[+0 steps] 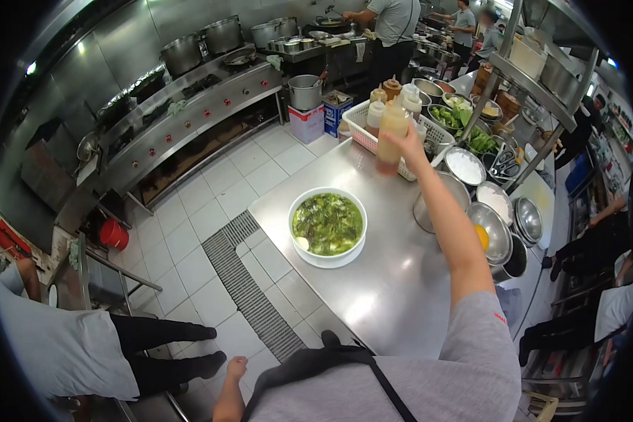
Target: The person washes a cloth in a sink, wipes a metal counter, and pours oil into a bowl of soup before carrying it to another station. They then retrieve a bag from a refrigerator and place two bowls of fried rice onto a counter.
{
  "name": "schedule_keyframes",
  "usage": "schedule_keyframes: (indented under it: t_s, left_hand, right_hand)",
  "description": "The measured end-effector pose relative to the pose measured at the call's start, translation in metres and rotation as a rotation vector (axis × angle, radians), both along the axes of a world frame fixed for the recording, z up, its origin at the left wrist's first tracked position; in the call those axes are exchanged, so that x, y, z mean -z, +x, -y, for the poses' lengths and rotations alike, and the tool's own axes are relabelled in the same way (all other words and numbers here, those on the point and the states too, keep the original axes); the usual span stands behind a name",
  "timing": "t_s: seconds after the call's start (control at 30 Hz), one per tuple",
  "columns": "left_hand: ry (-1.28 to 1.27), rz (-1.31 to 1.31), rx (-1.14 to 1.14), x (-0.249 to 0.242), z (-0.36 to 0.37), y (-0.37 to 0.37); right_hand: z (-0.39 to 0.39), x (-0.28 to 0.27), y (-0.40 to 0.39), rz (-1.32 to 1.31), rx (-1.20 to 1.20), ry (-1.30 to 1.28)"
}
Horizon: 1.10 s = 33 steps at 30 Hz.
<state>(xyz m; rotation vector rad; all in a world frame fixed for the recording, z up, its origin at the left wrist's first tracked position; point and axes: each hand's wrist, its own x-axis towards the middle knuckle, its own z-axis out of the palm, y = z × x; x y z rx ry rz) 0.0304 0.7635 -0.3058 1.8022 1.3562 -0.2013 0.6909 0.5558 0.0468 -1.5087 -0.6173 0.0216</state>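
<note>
My right hand (408, 148) is wrapped round a squeeze bottle (391, 130) with pale yellow contents, held at the basket's near side; its lower end is blurred. Behind it, a white plastic basket (361, 133) holds several more squeeze bottles with white and brown contents. On the steel table (373, 288) stands a white bowl (363, 246) of green soup (327, 221) with leafy bits and pale pieces, set on a white plate (330, 264). My left hand (237, 366) hangs low beside my body, away from the table, its fingers curled with nothing visible in them.
Right of my arm stand steel bowls (531, 218), tubs of white powder (464, 166), scissors (505, 163) and leafy greens (480, 141). A shelf post (545, 158) rises there. Stoves (190, 119) line the far left wall. A co-worker (63, 344) stands at lower left; others work farther back.
</note>
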Motion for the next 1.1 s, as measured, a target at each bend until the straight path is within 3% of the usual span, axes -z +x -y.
schedule_keyframes:
  t_s: [0.03,0.1,0.13,0.2,0.3,0.43,0.5,0.63,0.7,0.77,0.83,0.9,0.97,1.03,1.1]
  left_hand:
    - [0.036,-0.014,0.027,-0.009,0.000,0.005]
    - [0.062,-0.012,0.050,-0.038,0.008,0.019]
    - [0.035,0.007,0.014,-0.034,0.008,0.017]
    - [0.025,-0.020,-0.004,-0.030,0.012,0.010]
    - [-0.015,-0.012,-0.064,-0.028,0.019,-0.004]
    - [-0.010,0.044,-0.084,-0.038,0.024,-0.011]
    - [0.009,0.022,-0.057,-0.045,0.018,0.005]
    - [0.046,0.326,-0.092,-0.084,-0.009,0.096]
    - [0.043,0.565,-0.037,-0.114,-0.022,0.165]
    - [0.014,0.714,-0.016,-0.153,-0.024,0.237]
    - [-0.035,0.780,0.095,-0.163,-0.040,0.288]
    - [-0.077,0.771,0.135,-0.166,-0.051,0.325]
    - [-0.104,0.783,0.145,-0.168,-0.056,0.354]
    - [-0.231,0.654,0.055,-0.167,-0.058,0.368]
    - [-0.293,0.626,0.010,-0.167,-0.052,0.377]
  right_hand:
    - [-0.014,-0.004,0.020,-0.001,-0.002,0.012]
    - [-0.041,-0.002,0.055,0.282,0.436,-0.058]
    - [-0.050,0.005,0.066,0.273,0.431,-0.049]
    - [-0.067,0.021,0.081,0.554,0.655,-0.064]
    - [-0.077,0.055,0.110,0.471,0.644,-0.124]
    - [-0.080,0.066,0.117,0.636,0.730,-0.138]
    - [-0.065,0.055,0.080,0.604,0.684,-0.132]
    - [-0.003,0.096,-0.028,0.412,0.361,-0.060]
    - [0.045,0.114,-0.108,0.421,0.302,-0.186]
    - [0.100,0.117,-0.165,0.592,0.316,-0.349]
    - [0.156,0.111,-0.201,0.681,0.576,-0.326]
    - [0.230,0.101,-0.216,0.740,1.024,-0.492]
    - [0.303,0.089,-0.219,0.396,1.427,-0.325]
    - [0.384,0.095,-0.214,0.087,1.497,-0.588]
    - [0.436,0.117,-0.201,-0.448,1.278,-1.080]
